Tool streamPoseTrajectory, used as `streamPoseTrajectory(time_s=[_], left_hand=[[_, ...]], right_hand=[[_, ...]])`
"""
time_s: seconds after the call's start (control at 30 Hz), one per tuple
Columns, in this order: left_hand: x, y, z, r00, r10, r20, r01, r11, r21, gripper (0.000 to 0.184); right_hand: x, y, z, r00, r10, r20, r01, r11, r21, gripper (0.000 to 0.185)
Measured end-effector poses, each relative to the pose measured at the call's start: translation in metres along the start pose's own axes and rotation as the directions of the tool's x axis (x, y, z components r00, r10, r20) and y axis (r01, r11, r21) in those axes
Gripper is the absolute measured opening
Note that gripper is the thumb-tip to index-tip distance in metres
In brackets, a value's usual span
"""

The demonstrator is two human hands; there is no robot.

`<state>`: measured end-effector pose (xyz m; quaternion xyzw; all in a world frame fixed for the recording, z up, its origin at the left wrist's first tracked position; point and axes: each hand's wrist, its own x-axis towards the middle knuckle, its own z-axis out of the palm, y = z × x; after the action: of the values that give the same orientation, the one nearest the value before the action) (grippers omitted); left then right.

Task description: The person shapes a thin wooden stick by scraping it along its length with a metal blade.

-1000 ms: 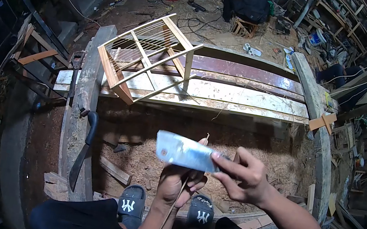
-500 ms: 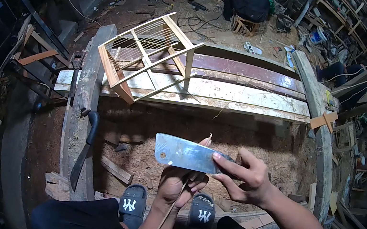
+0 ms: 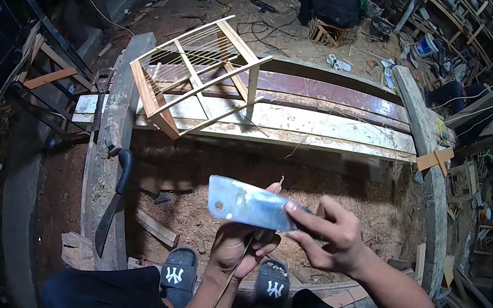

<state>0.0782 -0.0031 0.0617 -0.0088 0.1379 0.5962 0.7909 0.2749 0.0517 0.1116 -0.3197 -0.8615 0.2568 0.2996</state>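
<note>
My right hand (image 3: 331,233) is closed on a cleaver (image 3: 245,203), whose broad shiny blade points left and has a hole near its far corner. Under the blade, my left hand (image 3: 237,250) grips a thin wooden stick (image 3: 225,291). The stick runs from above the blade down along my left forearm. The blade lies across the stick and hides part of my left fingers; whether it touches the stick I cannot tell. Beyond my hands, a wooden frame (image 3: 197,80) strung with thin slats rests tilted on the bench planks (image 3: 329,129).
A curved knife with a black handle (image 3: 123,172) lies on the left beam (image 3: 114,132). A wooden cross piece (image 3: 434,161) sits on the right beam (image 3: 424,122). Wood offcuts (image 3: 157,228) and shavings cover the ground. A seated person (image 3: 337,3) is at the back; another stands far left.
The cleaver has tilted slightly and its blade catches the light differently. Both hands stay almost in place, still holding the cleaver and the stick.
</note>
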Motion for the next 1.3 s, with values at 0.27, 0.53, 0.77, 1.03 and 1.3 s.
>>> streamPoseTrajectory(time_s=[0.27, 0.53, 0.77, 1.03, 1.3], left_hand=[[0.001, 0.001, -0.006, 0.999, -0.017, -0.041, 0.016, 0.999, -0.030, 0.033], [0.004, -0.001, -0.012, 0.998, -0.008, -0.067, 0.015, 0.995, 0.102, 0.045], [0.005, -0.001, -0.011, 0.999, 0.025, -0.032, -0.022, 0.997, 0.077, 0.012], [0.002, -0.003, 0.003, 0.998, 0.042, -0.053, -0.036, 0.993, 0.113, 0.042], [-0.001, -0.004, 0.007, 0.989, 0.053, -0.139, -0.029, 0.985, 0.168, 0.022]], right_hand=[[0.001, 0.007, -0.002, 0.999, 0.017, -0.047, -0.020, 0.997, -0.076, 0.047], [0.001, 0.006, -0.001, 0.999, 0.022, -0.041, -0.027, 0.991, -0.129, 0.048], [0.000, 0.007, 0.002, 0.998, 0.021, -0.051, -0.026, 0.994, -0.104, 0.049], [0.003, 0.014, 0.001, 0.993, -0.046, -0.110, 0.032, 0.992, -0.123, 0.049], [0.004, 0.000, -0.001, 1.000, -0.026, -0.006, 0.026, 0.999, -0.040, 0.050]])
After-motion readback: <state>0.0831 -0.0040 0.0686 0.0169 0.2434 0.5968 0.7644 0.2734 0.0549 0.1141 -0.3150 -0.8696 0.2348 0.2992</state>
